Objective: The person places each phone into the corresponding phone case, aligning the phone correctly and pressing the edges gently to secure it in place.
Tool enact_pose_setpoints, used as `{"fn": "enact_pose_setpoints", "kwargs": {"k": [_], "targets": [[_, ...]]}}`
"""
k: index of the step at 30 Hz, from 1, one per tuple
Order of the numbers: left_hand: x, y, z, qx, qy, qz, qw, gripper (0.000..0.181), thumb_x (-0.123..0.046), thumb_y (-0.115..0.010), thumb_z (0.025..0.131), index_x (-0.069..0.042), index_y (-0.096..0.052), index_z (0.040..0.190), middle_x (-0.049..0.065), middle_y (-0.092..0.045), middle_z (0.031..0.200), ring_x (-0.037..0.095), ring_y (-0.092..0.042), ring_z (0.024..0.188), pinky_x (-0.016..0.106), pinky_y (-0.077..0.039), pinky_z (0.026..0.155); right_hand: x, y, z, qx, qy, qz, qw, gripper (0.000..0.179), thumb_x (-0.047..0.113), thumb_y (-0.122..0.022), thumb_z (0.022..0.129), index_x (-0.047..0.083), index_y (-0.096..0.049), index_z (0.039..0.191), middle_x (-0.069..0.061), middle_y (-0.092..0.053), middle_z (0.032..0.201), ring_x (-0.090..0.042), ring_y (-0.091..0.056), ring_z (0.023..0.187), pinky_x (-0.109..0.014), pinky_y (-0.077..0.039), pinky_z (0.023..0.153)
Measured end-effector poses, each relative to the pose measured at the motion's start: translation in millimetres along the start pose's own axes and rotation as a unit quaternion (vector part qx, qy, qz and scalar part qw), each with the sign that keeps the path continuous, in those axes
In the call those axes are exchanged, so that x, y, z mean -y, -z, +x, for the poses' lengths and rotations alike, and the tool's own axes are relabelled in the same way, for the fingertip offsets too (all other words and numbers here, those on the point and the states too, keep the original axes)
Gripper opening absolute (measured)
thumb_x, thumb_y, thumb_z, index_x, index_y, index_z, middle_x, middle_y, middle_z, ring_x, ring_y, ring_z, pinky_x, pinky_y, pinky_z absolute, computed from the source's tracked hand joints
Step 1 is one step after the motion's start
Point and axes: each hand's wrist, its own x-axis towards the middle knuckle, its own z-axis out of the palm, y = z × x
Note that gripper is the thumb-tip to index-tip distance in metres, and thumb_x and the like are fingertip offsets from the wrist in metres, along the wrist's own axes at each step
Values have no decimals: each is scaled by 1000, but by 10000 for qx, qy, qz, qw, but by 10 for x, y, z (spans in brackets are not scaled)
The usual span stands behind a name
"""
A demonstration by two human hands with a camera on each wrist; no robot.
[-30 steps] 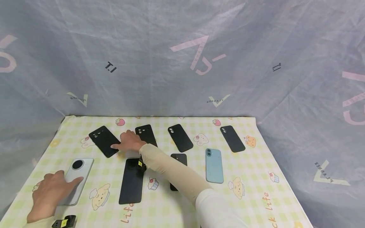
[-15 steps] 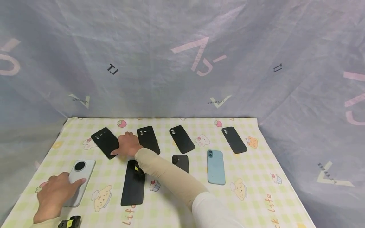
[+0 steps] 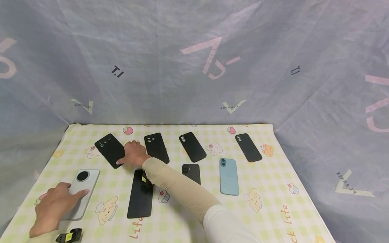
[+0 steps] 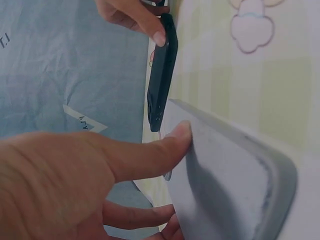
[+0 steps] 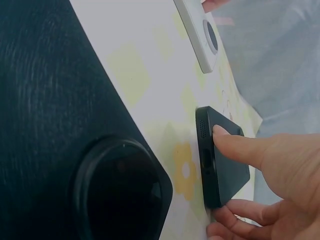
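Observation:
A white phone (image 3: 87,184) with a round black camera ring lies at the table's left. My left hand (image 3: 56,204) spans it, thumb on the right edge and fingers at the opposite side; the left wrist view shows the thumb tip (image 4: 181,135) pressing the phone's rim. Farther back, my right hand (image 3: 133,153) holds a black phone case (image 3: 110,150) with camera cutouts. In the right wrist view, the thumb sits on the case's face (image 5: 227,177) and the fingers curl at its edge. A black phone (image 3: 140,199) lies just below the right wrist.
Three more black cases, one nearest the right hand (image 3: 156,148), one mid-table (image 3: 192,146) and one at right (image 3: 248,147), lie along the back. A dark phone (image 3: 191,172) is partly under the right forearm. A light-blue phone (image 3: 229,175) lies farther right. Grey cloth (image 3: 164,84) hangs behind.
My right forearm has shifted slightly left and nearer, uncovering more of the second black case. The left hand stays on the white phone.

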Motion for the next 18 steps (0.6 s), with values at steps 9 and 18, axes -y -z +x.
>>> {"fn": "enact_pose_setpoints", "kwargs": {"k": [9, 18], "targets": [[92, 52, 60, 123, -157, -17, 9998, 104, -60, -83, 87, 22, -45, 138, 46, -55, 125, 57, -61, 107, 65, -52, 83, 22, 18, -34, -8, -105, 27, 9999, 47, 61, -85, 87, 18, -67, 85, 4, -61, 99, -13, -60, 91, -27, -48, 68], [106, 60, 61, -67, -383, -207, 9990, 102, -56, -86, 84, 24, -45, 134, 46, -55, 121, 53, -62, 101, 60, -52, 80, 28, 39, -73, 197, -386, 675, 9968, 72, 54, -87, 88, 6, -61, 135, 2, -68, 104, -11, -63, 74, -25, -49, 64]]}}
